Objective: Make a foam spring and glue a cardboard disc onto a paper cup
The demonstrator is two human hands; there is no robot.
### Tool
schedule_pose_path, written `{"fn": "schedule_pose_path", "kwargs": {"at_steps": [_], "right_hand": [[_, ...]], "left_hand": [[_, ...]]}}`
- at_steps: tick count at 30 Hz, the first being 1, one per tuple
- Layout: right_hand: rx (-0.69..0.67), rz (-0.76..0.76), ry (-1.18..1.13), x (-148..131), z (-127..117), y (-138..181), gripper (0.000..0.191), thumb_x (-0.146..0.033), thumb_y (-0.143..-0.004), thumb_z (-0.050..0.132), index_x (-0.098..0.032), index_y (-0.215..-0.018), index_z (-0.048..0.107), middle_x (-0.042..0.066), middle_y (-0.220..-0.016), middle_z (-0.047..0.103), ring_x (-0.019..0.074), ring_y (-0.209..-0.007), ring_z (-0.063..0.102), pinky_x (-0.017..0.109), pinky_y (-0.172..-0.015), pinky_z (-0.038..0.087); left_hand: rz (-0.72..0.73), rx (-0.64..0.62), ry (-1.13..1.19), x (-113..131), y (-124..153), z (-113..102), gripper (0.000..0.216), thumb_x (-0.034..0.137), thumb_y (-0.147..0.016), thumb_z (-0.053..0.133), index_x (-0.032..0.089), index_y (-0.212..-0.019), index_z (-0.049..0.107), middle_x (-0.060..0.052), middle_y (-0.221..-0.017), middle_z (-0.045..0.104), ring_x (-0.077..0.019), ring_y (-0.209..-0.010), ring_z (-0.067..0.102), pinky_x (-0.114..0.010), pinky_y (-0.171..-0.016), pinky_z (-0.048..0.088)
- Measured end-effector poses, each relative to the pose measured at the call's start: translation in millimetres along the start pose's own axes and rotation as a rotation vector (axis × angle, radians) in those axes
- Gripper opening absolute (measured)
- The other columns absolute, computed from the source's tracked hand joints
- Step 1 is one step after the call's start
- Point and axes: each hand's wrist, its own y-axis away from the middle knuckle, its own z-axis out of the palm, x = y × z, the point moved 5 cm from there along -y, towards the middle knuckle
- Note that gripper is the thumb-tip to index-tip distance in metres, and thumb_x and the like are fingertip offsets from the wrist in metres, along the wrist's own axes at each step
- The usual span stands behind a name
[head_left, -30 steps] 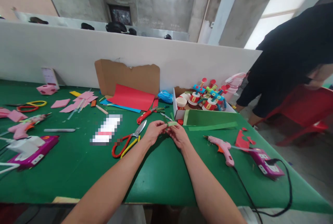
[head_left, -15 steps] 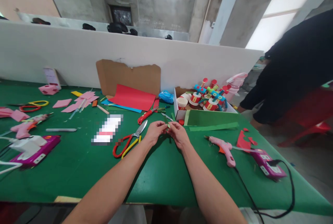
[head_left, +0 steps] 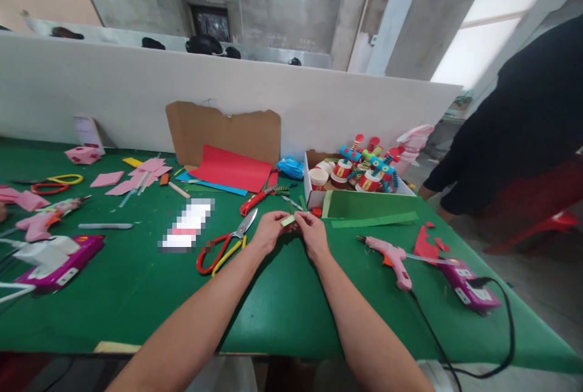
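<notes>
A small light green paper strip (head_left: 288, 220) is pinched between my two hands above the middle of the table. My left hand (head_left: 268, 231) has its fingers closed on the strip's left side. On the other side, my right hand (head_left: 313, 232) pinches its right end; part of the strip is hidden by the fingers. Left of my left hand lie open scissors with red and yellow handles (head_left: 223, 252). Just beyond my hands are a red-handled cutting tool (head_left: 255, 201) and a dark green coiled paper spring (head_left: 282, 190).
A box (head_left: 315, 198) of paper-cup figures stands behind my right hand, with green paper strips (head_left: 373, 221) before it. A pink glue gun (head_left: 392, 258) and purple power strip (head_left: 471, 289) lie right. Red paper (head_left: 232, 167) lies at the back. A person in dark clothes (head_left: 523, 107) stands right.
The light green strip now shows more fully between my fingers, turned flatter toward me. My hands stay in nearly the same place. The person at the right has shifted slightly.
</notes>
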Motion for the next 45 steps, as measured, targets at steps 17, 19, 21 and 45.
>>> {"fn": "schedule_pose_path", "kwargs": {"at_steps": [17, 19, 21, 45], "right_hand": [[0.180, -0.216, 0.269, -13.6, -8.4, 5.6, 0.027, -0.044, -0.071, 0.062, -0.020, -0.081, 0.073, 0.004, -0.076, 0.073, 0.0194, -0.068, 0.064, 0.031, -0.069, 0.051], [0.148, -0.189, 0.211, -12.4, -4.1, 6.3, 0.025, -0.043, -0.069, 0.065, -0.021, -0.078, 0.072, 0.003, -0.070, 0.071, 0.0182, -0.064, 0.062, 0.031, -0.067, 0.051], [0.098, -0.136, 0.113, -10.0, 0.1, 5.5, 0.024, -0.042, -0.065, 0.069, -0.021, -0.075, 0.072, 0.001, -0.066, 0.069, 0.0165, -0.061, 0.060, 0.030, -0.065, 0.051], [-0.023, 0.142, -0.119, 3.7, 2.9, 2.8, 0.033, -0.041, -0.048, 0.081, -0.016, -0.067, 0.070, -0.004, -0.052, 0.060, 0.0104, -0.050, 0.053, 0.025, -0.054, 0.045]], "left_hand": [[-0.001, -0.138, 0.075, 3.8, 6.3, 9.5, 0.037, 0.029, -0.045, 0.086, 0.014, -0.074, 0.068, -0.002, -0.066, 0.064, -0.0098, -0.060, 0.055, -0.023, -0.059, 0.042], [0.033, -0.114, 0.062, 4.2, 3.9, 6.2, 0.036, 0.034, -0.046, 0.086, 0.013, -0.068, 0.066, -0.001, -0.062, 0.061, -0.0088, -0.057, 0.052, -0.023, -0.057, 0.040], [0.056, -0.099, 0.045, 3.9, 0.9, 2.4, 0.037, 0.037, -0.046, 0.086, 0.012, -0.063, 0.064, -0.001, -0.059, 0.061, -0.0084, -0.054, 0.051, -0.023, -0.055, 0.039], [0.161, -0.022, -0.228, 5.8, -4.4, -8.2, 0.027, 0.037, -0.055, 0.071, 0.016, -0.053, 0.055, 0.002, -0.048, 0.052, -0.0081, -0.046, 0.042, -0.023, -0.047, 0.030]]}}
